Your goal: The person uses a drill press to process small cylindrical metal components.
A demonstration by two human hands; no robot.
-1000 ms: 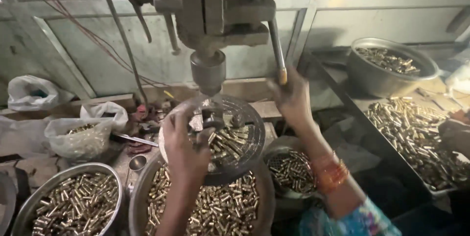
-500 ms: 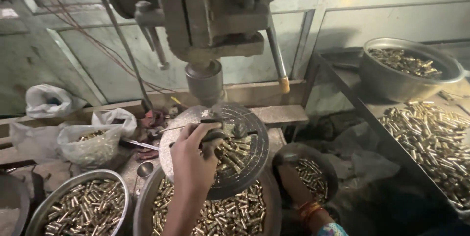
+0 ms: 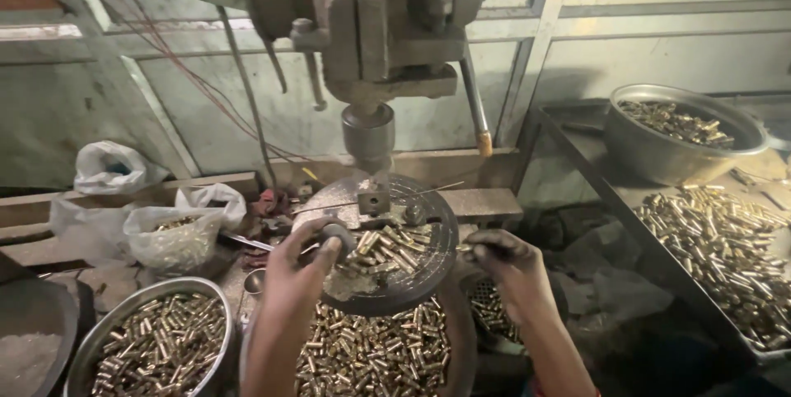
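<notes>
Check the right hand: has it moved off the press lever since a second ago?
Yes. The right hand has come down from the lever's handle and now sits low, beside the right edge of the round press table, well below the handle tip.

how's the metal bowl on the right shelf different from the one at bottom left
The right bowl sits raised on a dark shelf, its brass pieces a shallow layer low inside. The bottom-left bowl sits lower, beside the left hand, filled nearly to its rim. Both are round grey metal.
</notes>
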